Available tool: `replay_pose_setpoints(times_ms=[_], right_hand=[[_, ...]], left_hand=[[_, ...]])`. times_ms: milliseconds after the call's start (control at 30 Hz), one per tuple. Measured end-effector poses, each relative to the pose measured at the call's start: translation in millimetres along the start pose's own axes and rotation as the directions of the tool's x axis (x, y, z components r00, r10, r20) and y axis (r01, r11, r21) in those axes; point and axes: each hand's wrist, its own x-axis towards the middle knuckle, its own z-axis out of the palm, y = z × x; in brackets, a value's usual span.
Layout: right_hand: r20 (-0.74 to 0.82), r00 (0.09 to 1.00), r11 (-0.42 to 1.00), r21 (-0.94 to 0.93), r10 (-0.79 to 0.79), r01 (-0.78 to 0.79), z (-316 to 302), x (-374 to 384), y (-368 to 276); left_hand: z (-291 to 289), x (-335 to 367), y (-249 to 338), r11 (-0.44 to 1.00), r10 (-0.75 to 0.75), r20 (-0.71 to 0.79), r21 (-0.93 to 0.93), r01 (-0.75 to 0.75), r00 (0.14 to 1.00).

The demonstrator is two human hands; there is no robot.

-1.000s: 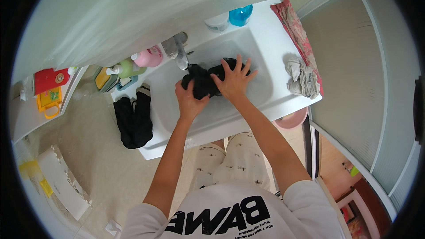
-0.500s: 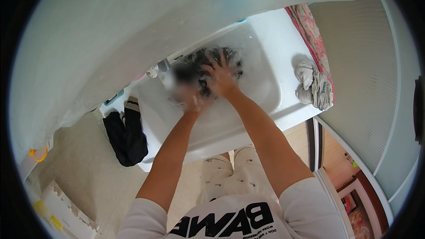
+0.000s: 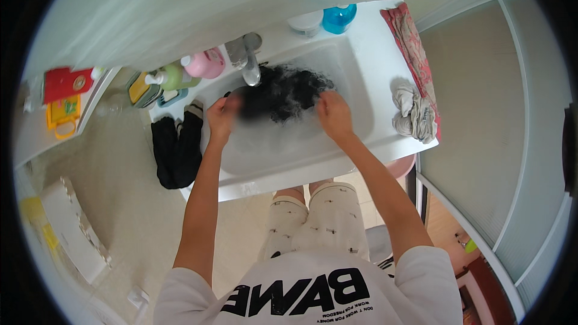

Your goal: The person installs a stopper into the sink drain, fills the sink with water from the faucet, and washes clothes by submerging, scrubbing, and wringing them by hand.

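Note:
A black wet cloth item [image 3: 289,91], its exact kind unclear, lies spread in cloudy water in the white sink [image 3: 289,167]. At its left end my left hand [image 3: 221,119] is closed, gripping the cloth, though a blur covers part of that side. My right hand [image 3: 334,114] is also closed, holding the cloth's right edge. Both hands are at the water, well apart, with the cloth stretched between them. A metal faucet [image 3: 251,71] reaches over the cloth from the back of the sink.
Black folded clothing [image 3: 176,150] hangs over the left rim. Green [image 3: 179,76] and pink [image 3: 206,64] pump bottles stand back left, a blue bottle [image 3: 339,19] at the back. Grey-white bundled cloth [image 3: 414,114] and a red patterned towel [image 3: 415,48] lie on the right ledge.
My hands have moved from the middle of the cloth out to its two ends and closed on it. The view has shifted, bringing the faucet and bottles into sight.

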Motion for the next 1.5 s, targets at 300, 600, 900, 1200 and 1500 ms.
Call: replay_pose_setpoints(times_ms=[300,600,900,1200,1500], right_hand=[[0.29,0.923,0.936,0.317,-0.253,0.157,19,25,-71],[0.495,0.866,0.952,0.293,-0.073,-0.088,46,19,-92],[0.582,0.805,0.624,0.588,0.116,-0.515,-71,48,-187],[0.399,0.906,0.433,0.848,-0.138,-0.307,-178,65,-347],[0.361,0.895,0.621,0.773,-0.262,-0.129,-247,43,-387]], left_hand=[[-18,-104,103,0.962,0.231,-0.16,-0.111,-0.25,0.96],[-73,-159,197,0.906,0.274,-0.366,-0.213,-0.367,0.89],[-104,-147,166,0.965,0.235,-0.309,-0.041,-0.26,0.922],[-54,-111,58,0.777,0.254,-0.252,0.628,-0.042,0.934],[-31,-117,136,0.806,0.587,-0.055,0.132,-0.577,0.807]])
